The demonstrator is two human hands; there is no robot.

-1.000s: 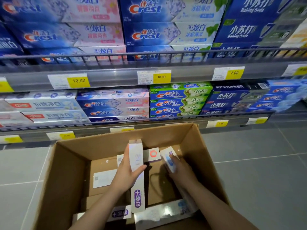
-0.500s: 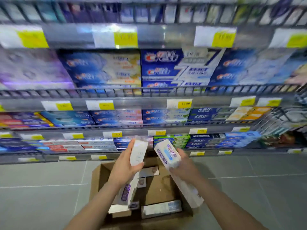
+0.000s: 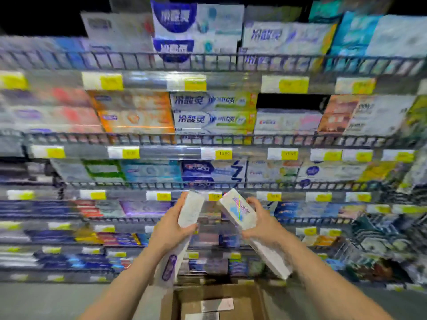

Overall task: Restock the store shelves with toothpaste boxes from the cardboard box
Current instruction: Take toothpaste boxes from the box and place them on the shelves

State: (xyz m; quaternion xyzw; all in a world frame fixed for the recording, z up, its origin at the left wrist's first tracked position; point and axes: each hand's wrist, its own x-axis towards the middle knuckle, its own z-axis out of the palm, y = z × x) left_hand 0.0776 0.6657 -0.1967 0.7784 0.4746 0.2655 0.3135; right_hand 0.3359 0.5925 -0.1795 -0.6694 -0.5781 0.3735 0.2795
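My left hand (image 3: pixel 169 229) grips a long white toothpaste box with a purple logo (image 3: pixel 190 212), held nearly upright in front of the shelves. My right hand (image 3: pixel 263 224) grips a second white toothpaste box with blue and pink print (image 3: pixel 239 210), tilted up to the left. Both boxes are raised above the open cardboard box (image 3: pixel 260 299) at the bottom centre, where more white boxes (image 3: pixel 216 304) lie inside. The view is motion-blurred.
Several tiers of wire-fronted store shelves (image 3: pixel 208 138) filled with toothpaste boxes fill the view, with yellow price tags (image 3: pixel 223 154) along each edge. One dark gap (image 3: pixel 288 100) shows in the second tier at right. Grey tiled floor (image 3: pixel 57 299) lies beside the cardboard box.
Both hands lifted their toothpaste boxes out of the cardboard box and up toward the shelves. The view tilted upward, so higher shelf tiers show and the cardboard box dropped to the bottom edge.
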